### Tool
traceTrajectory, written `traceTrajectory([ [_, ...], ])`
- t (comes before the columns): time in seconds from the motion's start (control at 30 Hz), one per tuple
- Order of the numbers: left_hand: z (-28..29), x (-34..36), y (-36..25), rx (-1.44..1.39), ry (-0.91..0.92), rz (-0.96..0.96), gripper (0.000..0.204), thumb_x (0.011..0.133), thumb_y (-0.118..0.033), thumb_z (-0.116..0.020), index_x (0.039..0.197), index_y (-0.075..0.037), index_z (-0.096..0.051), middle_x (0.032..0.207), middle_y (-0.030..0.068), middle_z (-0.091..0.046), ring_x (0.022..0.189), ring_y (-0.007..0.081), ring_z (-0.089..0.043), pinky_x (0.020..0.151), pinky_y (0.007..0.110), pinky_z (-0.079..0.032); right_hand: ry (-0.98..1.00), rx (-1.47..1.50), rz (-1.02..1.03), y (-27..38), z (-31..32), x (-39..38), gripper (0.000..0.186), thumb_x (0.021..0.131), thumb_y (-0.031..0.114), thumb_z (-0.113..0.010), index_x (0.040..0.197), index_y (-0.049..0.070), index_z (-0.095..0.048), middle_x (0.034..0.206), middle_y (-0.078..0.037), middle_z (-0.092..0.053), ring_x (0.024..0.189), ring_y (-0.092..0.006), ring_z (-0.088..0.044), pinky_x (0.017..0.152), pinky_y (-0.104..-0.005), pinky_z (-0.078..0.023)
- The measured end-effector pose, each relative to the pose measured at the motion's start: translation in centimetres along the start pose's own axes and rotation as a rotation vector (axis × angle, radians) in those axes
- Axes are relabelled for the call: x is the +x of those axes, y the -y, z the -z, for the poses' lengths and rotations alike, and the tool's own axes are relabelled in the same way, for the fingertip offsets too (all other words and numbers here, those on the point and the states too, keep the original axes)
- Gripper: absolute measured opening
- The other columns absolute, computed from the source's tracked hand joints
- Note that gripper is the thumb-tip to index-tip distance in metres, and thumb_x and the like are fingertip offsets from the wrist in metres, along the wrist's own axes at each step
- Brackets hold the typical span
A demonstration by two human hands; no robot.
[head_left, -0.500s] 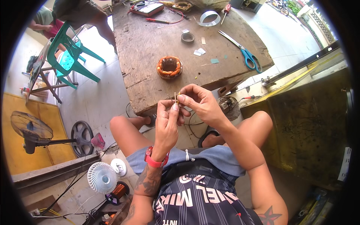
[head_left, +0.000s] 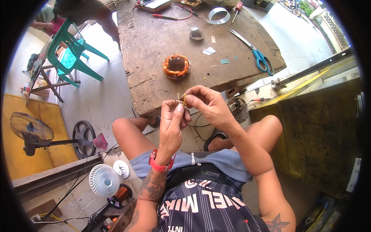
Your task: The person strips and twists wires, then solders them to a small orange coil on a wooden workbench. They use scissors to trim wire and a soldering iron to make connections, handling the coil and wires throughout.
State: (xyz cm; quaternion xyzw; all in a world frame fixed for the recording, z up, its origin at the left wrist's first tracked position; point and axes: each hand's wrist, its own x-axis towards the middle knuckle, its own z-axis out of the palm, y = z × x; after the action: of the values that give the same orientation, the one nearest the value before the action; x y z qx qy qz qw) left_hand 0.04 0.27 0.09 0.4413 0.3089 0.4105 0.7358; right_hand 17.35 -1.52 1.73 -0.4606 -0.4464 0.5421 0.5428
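Note:
Above my lap, close to the table's near edge, my left hand (head_left: 172, 120) is closed in a pinch on several thin wires (head_left: 178, 97) whose ends stick up past the thumb. Right beside it, my right hand (head_left: 208, 105) pinches a thin yellow wire or sleeve (head_left: 184, 99) standing next to those ends. The fingers of both hands almost meet, and their lower parts hide the rest of the wires. Farther off on the wooden table (head_left: 154, 92) sits a ring-shaped copper coil winding (head_left: 182, 74) with an orange wrapped rim.
Blue-handled scissors (head_left: 262, 63), a dark tape roll (head_left: 196, 36), a white strip coil (head_left: 217, 16), a screwdriver (head_left: 238, 6) and small paper scraps (head_left: 209, 50) lie on the table. A green chair (head_left: 65, 58) and fans (head_left: 104, 180) stand left. Another person is far left.
The view has shifted slightly, so the table things appear a little farther right. My fingers have moved slightly; the wire ends and yellow piece show more clearly between them.

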Motion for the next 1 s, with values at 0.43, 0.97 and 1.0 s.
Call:
traceTrajectory([
  [0.43,0.8,-1.1,-1.2,0.047,0.077,0.07,0.013,0.112,-0.02,-0.052,0.119,-0.008,-0.051,0.088,0.001,-0.058,0.073,0.0043,-0.044,0.065,0.021,-0.036,0.142,0.221,-0.155,0.9,1.0,0.7,0.037,0.112,0.031,-0.058,0.122,-0.002,-0.069,0.107,-0.007,-0.073,0.102,-0.0155,-0.071,0.094,-0.0342,-0.059],
  [0.97,0.4,-2.9,-1.0,-0.552,0.078,0.212,0.028,0.109,-0.024,-0.055,0.131,-0.007,-0.054,0.105,-0.0006,-0.056,0.094,0.0102,-0.052,0.092,0.028,-0.046,0.021,-0.746,0.431,4.8,-1.1,-1.4,0.016,0.092,0.019,-0.081,0.104,0.009,-0.078,0.12,-0.012,-0.063,0.112,-0.0267,-0.061,0.099,-0.0398,-0.05],
  [1.0,0.3,-3.2,-1.0,-0.472,0.051,0.156,0.024,0.11,-0.023,-0.056,0.129,-0.008,-0.054,0.105,-0.0003,-0.056,0.094,0.0098,-0.052,0.091,0.027,-0.045,0.026,-0.672,0.394,4.7,-1.0,-1.3,0.014,0.092,0.017,-0.082,0.103,0.009,-0.078,0.121,-0.012,-0.063,0.111,-0.0251,-0.062,0.098,-0.0378,-0.05],
])
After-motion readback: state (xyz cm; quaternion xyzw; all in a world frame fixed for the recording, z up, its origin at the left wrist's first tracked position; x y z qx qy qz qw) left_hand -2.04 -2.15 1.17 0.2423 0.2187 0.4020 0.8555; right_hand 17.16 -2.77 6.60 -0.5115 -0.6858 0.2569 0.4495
